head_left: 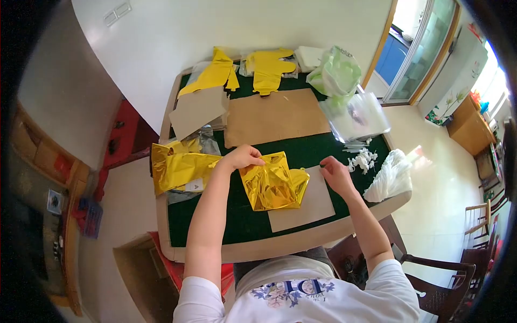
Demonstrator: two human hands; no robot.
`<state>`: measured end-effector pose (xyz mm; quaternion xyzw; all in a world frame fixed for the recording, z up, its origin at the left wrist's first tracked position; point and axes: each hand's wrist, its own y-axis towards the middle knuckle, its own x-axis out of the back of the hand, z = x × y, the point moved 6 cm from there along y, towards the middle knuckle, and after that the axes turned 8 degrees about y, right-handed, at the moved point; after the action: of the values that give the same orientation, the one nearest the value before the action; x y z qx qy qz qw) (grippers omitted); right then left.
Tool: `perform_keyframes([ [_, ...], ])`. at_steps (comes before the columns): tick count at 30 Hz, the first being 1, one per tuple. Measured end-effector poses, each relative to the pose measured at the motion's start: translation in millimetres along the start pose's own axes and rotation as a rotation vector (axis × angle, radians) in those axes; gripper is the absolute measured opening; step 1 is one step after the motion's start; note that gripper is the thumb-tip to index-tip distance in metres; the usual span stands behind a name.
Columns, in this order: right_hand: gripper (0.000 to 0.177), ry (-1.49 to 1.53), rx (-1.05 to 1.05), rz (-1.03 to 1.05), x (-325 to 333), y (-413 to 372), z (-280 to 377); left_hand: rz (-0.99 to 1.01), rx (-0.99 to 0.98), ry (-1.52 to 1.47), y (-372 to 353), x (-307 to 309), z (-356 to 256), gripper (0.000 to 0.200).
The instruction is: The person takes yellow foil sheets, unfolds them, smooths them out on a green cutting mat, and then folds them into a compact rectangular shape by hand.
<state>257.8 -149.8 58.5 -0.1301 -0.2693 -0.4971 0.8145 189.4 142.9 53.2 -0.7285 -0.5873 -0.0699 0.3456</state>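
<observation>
A shiny gold foil piece (269, 185), creased and folded, lies partly over a grey-beige cardboard sheet (318, 207) at the front of the table. My left hand (243, 158) pinches the foil's upper left edge between thumb and fingers. On the other side, my right hand (336, 173) has its fingers drawn together, its fingertips right at the cardboard's upper right corner. I cannot tell what is between them. More gold foil (186, 167) rests left of my left forearm, with a clear bag and a label marked A.
Behind lie a brown cardboard sheet (277, 117), stacked grey card (199, 113) and flat gold foil shapes (269, 70). Clear plastic bags (358, 116), a green-white bag (336, 72), white bits (364, 160) and a crumpled white bag (390, 177) line the right. A chair (439, 280) stands at the lower right.
</observation>
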Motion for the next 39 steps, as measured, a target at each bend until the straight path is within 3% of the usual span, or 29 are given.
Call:
perform_keyframes([
  [1, 0.026, 0.004, -0.089, 0.043, -2.4, -3.5, -4.3, 0.008, -0.005, 0.009, 1.6, -1.1, -1.1, 0.016],
  [6, 0.021, 0.012, -0.122, 0.048, -13.5, -7.9, -19.4, 0.052, -0.006, 0.089, 7.0, -3.9, -5.6, 0.018],
  [9, 0.022, 0.154, -0.240, 0.133, -23.1, -14.0, -15.7, -0.092, -0.291, -0.202, 10.4, -10.0, -10.3, 0.024],
  [12, 0.026, 0.340, -0.384, 0.208, -32.3, -26.1, -9.0, -0.735, -0.055, 0.137, -36.6, 10.5, -1.9, 0.030],
  [13, 0.028, 0.381, -0.420, 0.214, -34.3, -31.0, -3.6, -0.790, 0.038, 0.160, -52.6, 5.2, 13.0, 0.033],
  [16, 0.035, 0.566, -0.438, 0.237, -48.8, -37.3, -12.6, -0.679, 0.149, -0.281, -85.6, -33.9, 43.5, 0.032],
  [19, 0.042, 0.658, -0.456, 0.268, -58.3, -38.4, -13.9, -0.618, 0.137, -0.720, -107.9, -67.4, 62.0, 0.037],
  [23, 0.051, 0.648, -0.461, 0.359, -61.2, -39.8, 1.1, -0.566, -0.064, -0.791, -105.4, -84.8, 67.9, 0.034],
  [26, 0.053, 0.641, -0.448, 0.406, -66.6, -39.8, 6.4, -0.726, -0.127, -0.170, -103.1, -62.9, 55.0, 0.051],
  [27, 0.053, 0.640, -0.441, 0.416, -68.5, -40.3, 8.1, -0.732, -0.173, -0.111, -99.7, -56.4, 49.0, 0.066],
  [30, 0.054, 0.473, -0.339, 0.389, -74.8, -36.4, 0.8, -0.607, -0.242, 0.073, -88.5, -39.6, 26.0, 0.060],
  [31, 0.052, 0.485, -0.309, 0.399, -76.1, -35.5, 1.8, -0.607, -0.219, 0.039, -83.2, -36.6, 27.4, 0.046],
  [34, 0.045, 0.500, -0.251, 0.418, -78.8, -33.8, 2.5, -0.627, -0.233, 0.113, -72.8, -33.3, 25.9, 0.033],
  [39, 0.033, 0.401, -0.271, 0.415, -76.6, -35.1, 8.8, -0.986, -0.552, 0.497, -88.8, -22.2, -18.4, 0.038],
])
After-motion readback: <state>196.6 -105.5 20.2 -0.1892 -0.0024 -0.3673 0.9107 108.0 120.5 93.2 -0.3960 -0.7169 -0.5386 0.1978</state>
